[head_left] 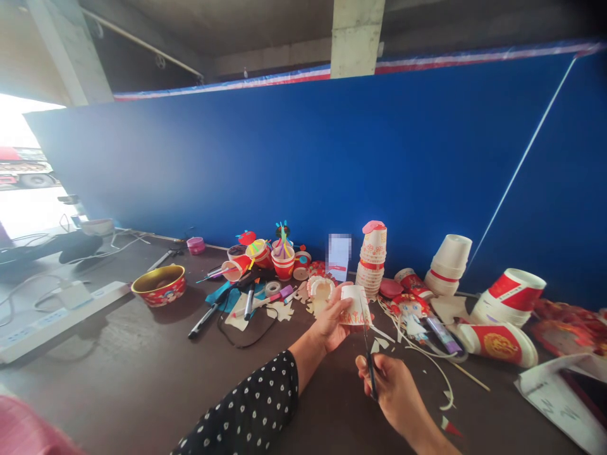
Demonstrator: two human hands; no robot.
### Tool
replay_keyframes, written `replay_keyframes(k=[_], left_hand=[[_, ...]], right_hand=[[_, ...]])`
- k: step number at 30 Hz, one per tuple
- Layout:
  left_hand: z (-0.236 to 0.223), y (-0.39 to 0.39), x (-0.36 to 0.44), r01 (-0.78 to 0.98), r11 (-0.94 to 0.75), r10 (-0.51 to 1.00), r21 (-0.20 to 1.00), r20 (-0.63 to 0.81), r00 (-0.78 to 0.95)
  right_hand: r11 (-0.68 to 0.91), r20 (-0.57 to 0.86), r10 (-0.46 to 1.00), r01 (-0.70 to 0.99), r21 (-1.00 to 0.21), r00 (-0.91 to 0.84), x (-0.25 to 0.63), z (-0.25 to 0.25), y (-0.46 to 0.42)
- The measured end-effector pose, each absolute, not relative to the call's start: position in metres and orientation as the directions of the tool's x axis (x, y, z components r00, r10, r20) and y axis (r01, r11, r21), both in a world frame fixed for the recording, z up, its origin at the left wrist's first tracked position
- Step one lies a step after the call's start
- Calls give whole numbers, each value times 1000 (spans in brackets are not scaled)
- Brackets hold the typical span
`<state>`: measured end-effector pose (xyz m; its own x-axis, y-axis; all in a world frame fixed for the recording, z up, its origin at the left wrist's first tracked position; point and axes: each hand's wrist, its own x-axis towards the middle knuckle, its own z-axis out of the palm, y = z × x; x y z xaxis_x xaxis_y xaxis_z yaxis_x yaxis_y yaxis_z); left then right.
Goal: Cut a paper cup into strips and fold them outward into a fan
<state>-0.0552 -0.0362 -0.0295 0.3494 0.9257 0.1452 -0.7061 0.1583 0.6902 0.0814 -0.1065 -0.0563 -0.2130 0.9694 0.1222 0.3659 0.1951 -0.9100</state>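
Paper cup: held up at mid-bench, at 12 o'clock from the right hand; its white wall was printed in red near the rim, and its edge looked cut, though the exact outline could not be made out.

Left grip: closed around the cup, which was pinched between thumb and fingers; a black sleeve with white dots was worn on that arm.

Right grip: closed on the dark handles of a pair of scissors, whose thin blades were pointed up at the cup at 12 o'clock; whether the paper was being touched could not be told.

Cut so far: paper offcuts were scattered at 1 o'clock from the scissors, and a long curled paper strip lay at 3 o'clock.

Uncut: a stack of printed cups was stood at 12 o'clock, and white cups were piled at 1 o'clock.

Made pieces: cups fitted with coloured straws were grouped at 11 o'clock.

Bench: dark brown; a red-and-gold bowl, black marker pens and a white power strip were laid out at 10 o'clock.

Room: a blue wall was raised behind the bench, a concrete pillar was seen at 12 o'clock, and a truck was visible through a bright opening at 9 o'clock.
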Motion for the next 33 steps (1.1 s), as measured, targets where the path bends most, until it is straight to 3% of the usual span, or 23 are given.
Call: replay_keyframes(k=[10,24,33], left_hand=[[-28,-39,-53,-692,162,909,703,165,382],[-28,-39,-53,-687,157,906,709,173,386],[-29,-38,-53,-692,154,909,706,174,379]], right_hand=[[164,77,968,369,-915,-240,82,-51,-109],[142,93,964,185,-972,-250,79,-51,-108],[137,95,973,194,-971,-212,76,-42,-111]])
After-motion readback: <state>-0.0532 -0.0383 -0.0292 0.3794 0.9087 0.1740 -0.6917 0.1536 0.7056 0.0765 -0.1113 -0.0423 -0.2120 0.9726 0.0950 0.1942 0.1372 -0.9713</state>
